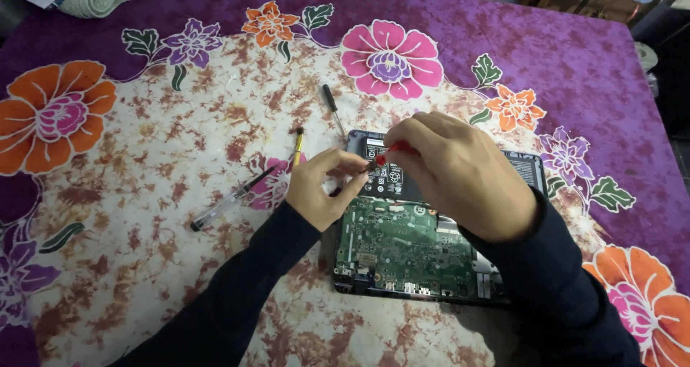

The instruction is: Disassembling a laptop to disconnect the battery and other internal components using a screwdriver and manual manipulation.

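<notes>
Laptop (431,252), opened to show its green circuit board, lies on the worktop (144,266) directly beneath both hands. Right hand (460,173) pinches a red-handled screwdriver (392,151) over the black battery; left hand (323,187) closes its fingertips on the tool's tip. Beyond the left hand lie a pen (230,200), a yellow screwdriver (297,148) and a black screwdriver (332,108).
</notes>
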